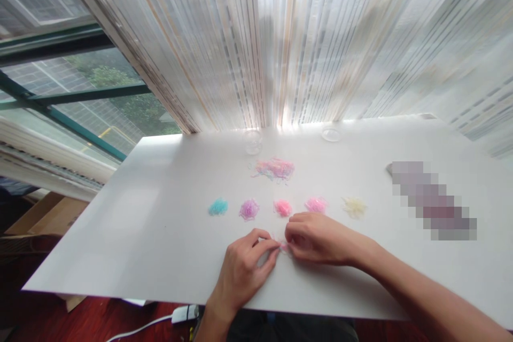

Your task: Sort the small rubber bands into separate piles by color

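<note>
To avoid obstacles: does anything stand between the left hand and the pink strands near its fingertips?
Nothing visible stands between the left hand and the pink strands; the right hand is on their other side.

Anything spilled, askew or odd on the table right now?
Nothing looks clearly spilled or damaged. Oddest is the blocky, pixelated patch at right, masking whatever lies there. The mixed-colour heap looks more straggly than the five small piles in front.

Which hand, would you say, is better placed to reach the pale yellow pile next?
Probably the right hand: it lies nearer the pale yellow pile, whereas the left hand sits farther left and would likely have to reach past the right.
</note>
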`<state>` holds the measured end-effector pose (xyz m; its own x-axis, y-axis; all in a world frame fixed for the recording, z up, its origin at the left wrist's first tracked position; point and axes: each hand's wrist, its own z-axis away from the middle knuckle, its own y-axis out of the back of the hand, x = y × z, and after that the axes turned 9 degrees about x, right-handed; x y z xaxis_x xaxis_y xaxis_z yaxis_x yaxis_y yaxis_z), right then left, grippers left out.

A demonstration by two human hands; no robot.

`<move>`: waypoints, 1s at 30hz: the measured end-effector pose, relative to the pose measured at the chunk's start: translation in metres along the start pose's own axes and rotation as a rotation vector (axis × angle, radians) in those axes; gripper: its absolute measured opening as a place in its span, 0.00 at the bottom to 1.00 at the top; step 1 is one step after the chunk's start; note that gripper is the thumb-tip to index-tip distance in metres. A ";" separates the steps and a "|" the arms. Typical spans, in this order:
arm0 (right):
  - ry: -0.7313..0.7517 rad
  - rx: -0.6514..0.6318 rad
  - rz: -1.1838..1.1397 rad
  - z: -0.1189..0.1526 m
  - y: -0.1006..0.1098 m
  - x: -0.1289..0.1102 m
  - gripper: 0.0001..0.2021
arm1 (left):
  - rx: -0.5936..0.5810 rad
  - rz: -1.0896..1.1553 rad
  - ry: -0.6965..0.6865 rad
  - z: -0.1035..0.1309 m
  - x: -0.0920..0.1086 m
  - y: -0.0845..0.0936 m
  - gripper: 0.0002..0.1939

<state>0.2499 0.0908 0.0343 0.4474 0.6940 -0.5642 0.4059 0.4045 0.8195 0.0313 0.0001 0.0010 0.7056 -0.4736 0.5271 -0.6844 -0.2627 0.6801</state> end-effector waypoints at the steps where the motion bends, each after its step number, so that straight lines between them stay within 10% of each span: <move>1: 0.006 0.008 -0.012 0.000 0.001 0.000 0.07 | 0.003 0.008 0.004 0.000 0.000 0.000 0.06; 30: 0.090 0.165 -0.219 0.000 0.000 -0.003 0.03 | 0.058 0.115 0.024 0.001 -0.001 0.003 0.07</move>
<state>0.2489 0.0889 0.0359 0.2650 0.6539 -0.7086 0.6128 0.4532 0.6474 0.0281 -0.0012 0.0021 0.6254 -0.4830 0.6128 -0.7702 -0.2562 0.5841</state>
